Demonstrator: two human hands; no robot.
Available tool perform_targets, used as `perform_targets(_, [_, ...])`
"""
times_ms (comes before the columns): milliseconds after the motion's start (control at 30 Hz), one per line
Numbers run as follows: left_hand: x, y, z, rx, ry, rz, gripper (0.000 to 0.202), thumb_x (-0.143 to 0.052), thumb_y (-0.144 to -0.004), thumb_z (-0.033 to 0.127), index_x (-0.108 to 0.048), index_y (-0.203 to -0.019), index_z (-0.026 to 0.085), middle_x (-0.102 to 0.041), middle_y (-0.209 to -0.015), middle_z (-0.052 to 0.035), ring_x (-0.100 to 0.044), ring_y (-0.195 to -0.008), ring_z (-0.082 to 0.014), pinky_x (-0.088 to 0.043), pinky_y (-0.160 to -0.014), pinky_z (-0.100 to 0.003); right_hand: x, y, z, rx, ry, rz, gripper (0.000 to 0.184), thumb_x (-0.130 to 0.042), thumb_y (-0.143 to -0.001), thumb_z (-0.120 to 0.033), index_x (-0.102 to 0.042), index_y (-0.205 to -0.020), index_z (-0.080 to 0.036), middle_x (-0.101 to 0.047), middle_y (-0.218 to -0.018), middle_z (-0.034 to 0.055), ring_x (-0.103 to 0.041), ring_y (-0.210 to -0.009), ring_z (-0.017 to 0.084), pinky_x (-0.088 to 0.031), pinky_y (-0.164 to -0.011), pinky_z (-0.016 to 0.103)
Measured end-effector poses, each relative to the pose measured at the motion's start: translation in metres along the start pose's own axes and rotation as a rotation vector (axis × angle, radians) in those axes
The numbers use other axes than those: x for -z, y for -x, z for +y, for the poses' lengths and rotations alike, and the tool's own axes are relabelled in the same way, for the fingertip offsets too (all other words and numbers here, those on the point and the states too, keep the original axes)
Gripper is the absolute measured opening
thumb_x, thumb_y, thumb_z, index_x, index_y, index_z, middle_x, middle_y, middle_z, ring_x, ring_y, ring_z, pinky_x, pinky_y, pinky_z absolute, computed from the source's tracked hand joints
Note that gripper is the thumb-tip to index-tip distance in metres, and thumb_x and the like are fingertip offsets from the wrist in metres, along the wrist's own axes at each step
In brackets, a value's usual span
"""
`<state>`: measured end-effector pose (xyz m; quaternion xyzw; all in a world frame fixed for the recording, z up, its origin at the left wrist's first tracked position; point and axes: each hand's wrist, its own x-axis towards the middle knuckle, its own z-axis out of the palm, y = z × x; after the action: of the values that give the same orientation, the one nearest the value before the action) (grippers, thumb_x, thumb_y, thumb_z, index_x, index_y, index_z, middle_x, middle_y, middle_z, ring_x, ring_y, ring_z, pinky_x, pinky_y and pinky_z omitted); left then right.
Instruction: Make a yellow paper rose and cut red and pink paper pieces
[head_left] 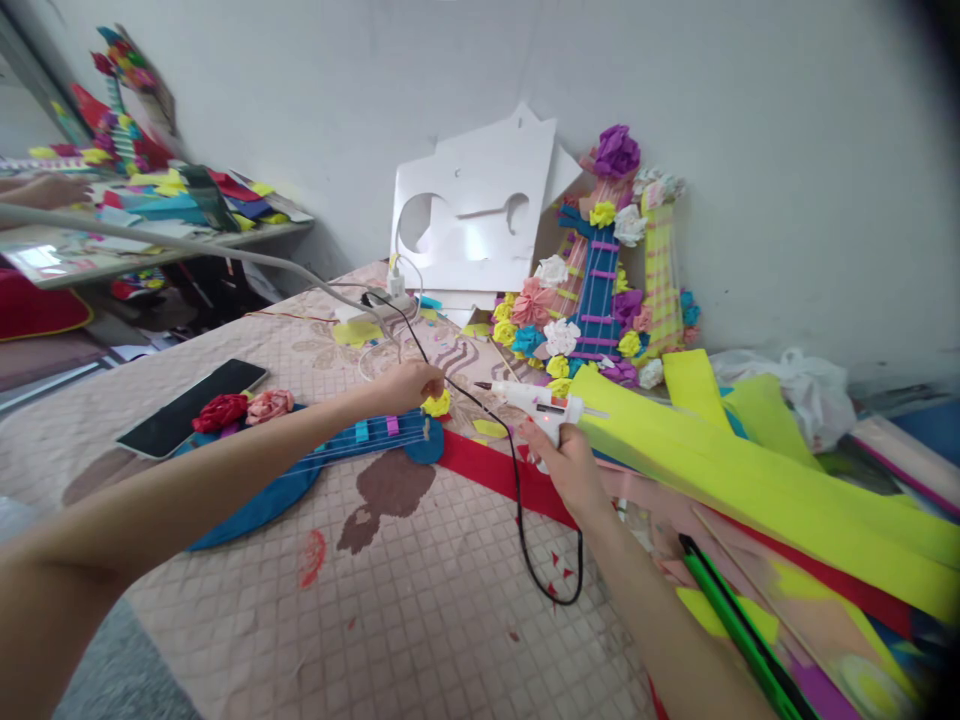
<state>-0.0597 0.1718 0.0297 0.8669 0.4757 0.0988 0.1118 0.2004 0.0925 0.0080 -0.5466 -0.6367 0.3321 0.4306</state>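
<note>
My right hand is wrapped round the handle of a white hot glue gun, whose dark nozzle points left. A clear glue stick pokes out of its back. My left hand is closed, with its fingertips at the glue gun's black cord, which runs through or just behind them. Below my left hand lies a blue paper guitar with strings and small coloured strips, partly hidden by my forearm. A red paper rose and a pink one sit on its body; a yellow flower is by its head.
A black phone lies at left. Flower-trimmed paper guitars and white cut-out board lean against the wall. Yellow crepe strips, a red strip and a green cutter lie right. Another person's hand is far left.
</note>
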Motion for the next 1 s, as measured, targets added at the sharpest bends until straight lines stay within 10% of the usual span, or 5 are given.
perform_targets(1000, [0.001, 0.02, 0.012, 0.044, 0.215, 0.131, 0.017, -0.049, -0.075, 0.014, -0.063, -0.085, 0.014, -0.068, -0.081, -0.0038, -0.062, -0.073, -0.0118, -0.047, -0.065, -0.019, -0.002, 0.001, 0.001, -0.005, -0.002, 0.008, 0.041, -0.055, -0.079, -0.054, -0.054, -0.063, -0.017, -0.051, -0.051, -0.001, -0.046, -0.048, 0.013, -0.034, -0.046, 0.023])
